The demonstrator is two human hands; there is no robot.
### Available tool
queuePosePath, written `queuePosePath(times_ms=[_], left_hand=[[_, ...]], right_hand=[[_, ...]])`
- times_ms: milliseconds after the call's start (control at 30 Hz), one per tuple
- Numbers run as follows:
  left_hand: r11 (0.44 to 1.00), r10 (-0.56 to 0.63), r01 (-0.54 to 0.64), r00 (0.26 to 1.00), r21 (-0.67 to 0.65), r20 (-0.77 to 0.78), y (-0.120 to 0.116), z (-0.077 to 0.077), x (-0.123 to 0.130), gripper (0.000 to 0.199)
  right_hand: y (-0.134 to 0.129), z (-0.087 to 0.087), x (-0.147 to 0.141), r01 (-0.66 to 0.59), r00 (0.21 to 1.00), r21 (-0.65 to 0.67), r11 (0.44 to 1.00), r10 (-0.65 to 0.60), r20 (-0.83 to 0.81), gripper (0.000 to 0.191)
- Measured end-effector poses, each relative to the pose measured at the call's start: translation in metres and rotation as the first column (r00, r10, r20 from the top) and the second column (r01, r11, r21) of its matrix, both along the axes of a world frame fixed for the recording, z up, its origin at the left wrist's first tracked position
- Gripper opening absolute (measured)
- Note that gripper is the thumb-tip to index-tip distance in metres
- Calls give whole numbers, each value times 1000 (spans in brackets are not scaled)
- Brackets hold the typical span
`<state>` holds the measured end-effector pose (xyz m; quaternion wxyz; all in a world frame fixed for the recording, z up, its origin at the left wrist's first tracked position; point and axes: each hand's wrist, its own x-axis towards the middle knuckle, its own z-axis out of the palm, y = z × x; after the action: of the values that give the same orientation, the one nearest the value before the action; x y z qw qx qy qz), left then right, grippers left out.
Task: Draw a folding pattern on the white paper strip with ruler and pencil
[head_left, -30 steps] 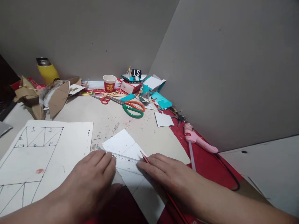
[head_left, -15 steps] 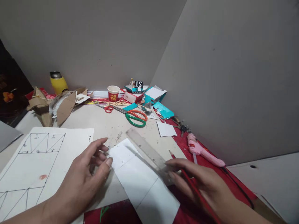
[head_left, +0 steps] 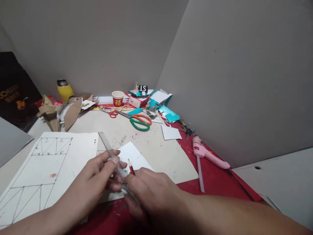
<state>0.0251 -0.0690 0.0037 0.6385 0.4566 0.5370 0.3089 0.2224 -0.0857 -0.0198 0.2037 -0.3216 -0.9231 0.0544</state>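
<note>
A clear ruler (head_left: 105, 141) slants between my two hands. My left hand (head_left: 99, 174) is closed on it, thumb on top and fingers beneath. Its lower end lies against the fingers of my right hand (head_left: 154, 191), which also grips a red pencil (head_left: 131, 167) with the tip pointing up and away. Behind the hands a strip of white card (head_left: 133, 152) with thin pencil lines lies on the table; my right hand hides its near part. To the left is a sheet of paper (head_left: 83, 147) bearing a drawn truss pattern.
Scissors with orange and green handles (head_left: 140, 121), small red scissors (head_left: 113, 114) and a paper cup (head_left: 118, 99) stand or lie farther back. Cardboard scraps (head_left: 72, 114) and a yellow bottle (head_left: 65, 91) are at back left. A pink glue gun (head_left: 210, 155) lies on the right.
The ruler has moved left off the card's right edge, and my left hand has closed on it. My right hand has come left across the card, still with the pencil.
</note>
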Motion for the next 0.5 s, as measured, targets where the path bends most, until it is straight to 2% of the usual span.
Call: queuePosePath(times_ms=[100,133,200,233,333,400,500], left_hand=[[996,85,-85,996,-14,-4,1,6,-6,43],[996,86,-86,996,8,-9,3,7,-8,39],[998,44,-42,998,44,-46,10,8,-14,33],[997,32,-27,996,71,-78,14,7,-15,31],[993,0,20,986,120,-166,25,3,-14,30],[990,-30,57,978,125,-208,29,0,-10,32],[982,-105,145,952,122,-288,32,-5,-7,34]], right_hand=[[4,5,5,-76,981,-52,996,65,-183,26],[7,6,10,-72,960,-78,994,48,-277,25],[14,8,22,-5,902,-195,981,-80,-424,21],[19,8,27,24,866,-293,956,-167,-472,22],[32,4,37,3,752,-603,798,-400,-524,30],[41,0,38,-41,683,-700,713,-491,-540,39],[52,-2,36,-61,584,-766,640,-599,-548,44]])
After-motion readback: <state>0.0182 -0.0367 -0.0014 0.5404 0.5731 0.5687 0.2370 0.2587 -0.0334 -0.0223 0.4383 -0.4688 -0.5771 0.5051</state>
